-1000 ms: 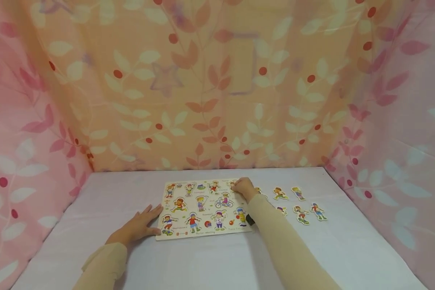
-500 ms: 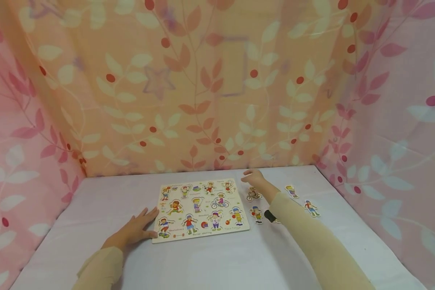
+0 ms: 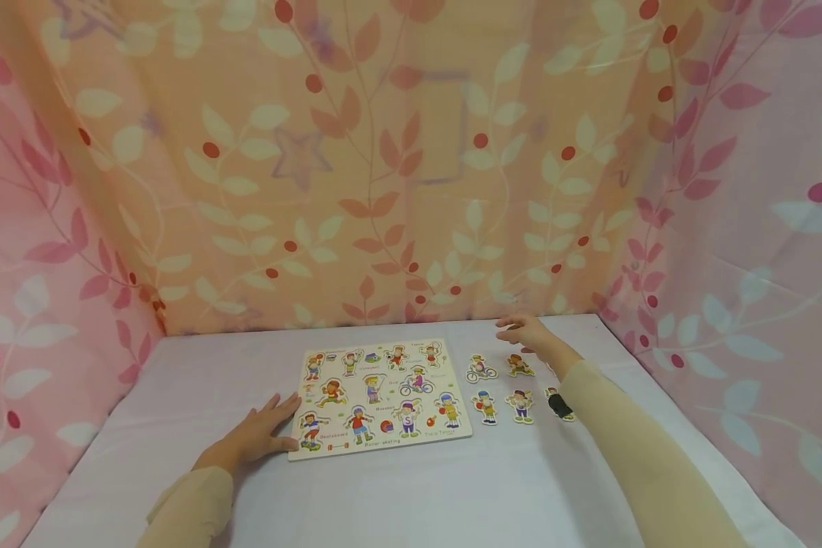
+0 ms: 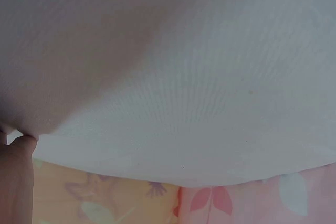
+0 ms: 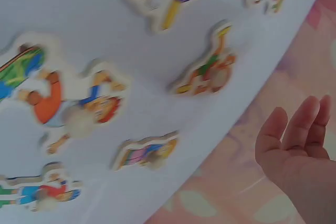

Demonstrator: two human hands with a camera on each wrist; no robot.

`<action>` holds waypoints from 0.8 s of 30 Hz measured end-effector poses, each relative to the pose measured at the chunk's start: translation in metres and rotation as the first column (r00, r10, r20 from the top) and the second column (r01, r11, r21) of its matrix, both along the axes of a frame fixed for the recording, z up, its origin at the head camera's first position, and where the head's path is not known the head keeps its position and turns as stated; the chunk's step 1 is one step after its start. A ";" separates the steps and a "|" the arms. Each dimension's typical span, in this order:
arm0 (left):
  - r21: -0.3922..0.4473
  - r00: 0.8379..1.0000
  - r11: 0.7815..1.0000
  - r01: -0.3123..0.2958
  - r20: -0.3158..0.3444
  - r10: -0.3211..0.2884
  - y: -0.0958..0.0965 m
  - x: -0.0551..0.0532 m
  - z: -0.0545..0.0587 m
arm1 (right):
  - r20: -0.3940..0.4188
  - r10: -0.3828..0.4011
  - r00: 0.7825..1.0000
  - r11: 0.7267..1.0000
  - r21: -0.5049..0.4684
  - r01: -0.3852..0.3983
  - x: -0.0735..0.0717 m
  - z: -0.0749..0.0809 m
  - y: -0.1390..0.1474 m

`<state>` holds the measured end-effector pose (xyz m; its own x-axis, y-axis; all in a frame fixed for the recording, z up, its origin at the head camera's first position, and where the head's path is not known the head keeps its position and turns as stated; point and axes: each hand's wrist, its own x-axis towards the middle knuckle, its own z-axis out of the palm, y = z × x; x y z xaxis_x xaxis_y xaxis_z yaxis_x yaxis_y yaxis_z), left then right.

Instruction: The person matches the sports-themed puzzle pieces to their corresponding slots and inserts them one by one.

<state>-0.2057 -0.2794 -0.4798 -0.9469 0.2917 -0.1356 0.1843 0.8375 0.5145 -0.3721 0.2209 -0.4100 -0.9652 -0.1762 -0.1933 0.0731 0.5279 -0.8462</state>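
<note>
A second earlier the right hand (image 3: 529,337) was at the far right corner of the picture board (image 3: 445,380). It had since lifted away and travelled right, and hung just beyond the runner piece (image 3: 520,365), its fingers apart, loosely bent and holding nothing. That left the tennis figure (image 3: 430,355) in full view at the corner, so work on that spot seemed finished and the hand free.

The left hand (image 3: 263,428) had stayed put, fingers spread and touching the board's left edge, apparently steadying it. The board lay flat toward the left of the white surface (image 3: 383,502). To its right, the cyclist piece (image 3: 481,368) lay beside the runner in the far row, and the baseball piece (image 3: 520,406) in the near row. The skateboard piece (image 5: 50,103), partly covered in the head view, showed clearly from the right wrist.
</note>
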 end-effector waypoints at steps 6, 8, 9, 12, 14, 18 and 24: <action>-0.006 1.000 1.000 -0.025 0.018 0.025 0.001 0.000 0.000 | 0.074 -0.033 0.997 0.999 0.020 0.032 0.000 -0.019 0.024; -0.011 0.999 1.000 -0.029 0.024 0.030 0.002 0.000 0.000 | 0.105 -0.064 0.992 0.998 0.003 0.064 0.000 -0.026 0.030; -0.009 0.999 0.999 -0.035 0.031 0.035 0.002 0.000 0.000 | 0.114 -0.071 0.991 0.997 -0.008 0.072 0.001 -0.029 0.033; -0.006 0.999 0.999 -0.037 0.038 0.038 0.002 -0.001 0.000 | 0.148 -0.098 0.984 0.992 -0.070 0.109 0.003 -0.037 0.040; -0.003 0.998 0.999 -0.038 0.040 0.038 0.003 -0.001 0.000 | 0.176 -0.131 0.976 0.982 -0.108 0.152 0.005 -0.042 0.042; 0.000 0.998 0.999 -0.043 0.049 0.043 0.002 -0.003 -0.004 | 0.202 -0.199 0.959 0.966 -0.125 0.226 0.007 -0.052 0.043; -0.002 0.996 0.999 -0.053 0.075 0.053 0.001 -0.005 -0.007 | 0.169 -0.266 0.949 0.961 -0.035 0.275 0.007 -0.058 0.039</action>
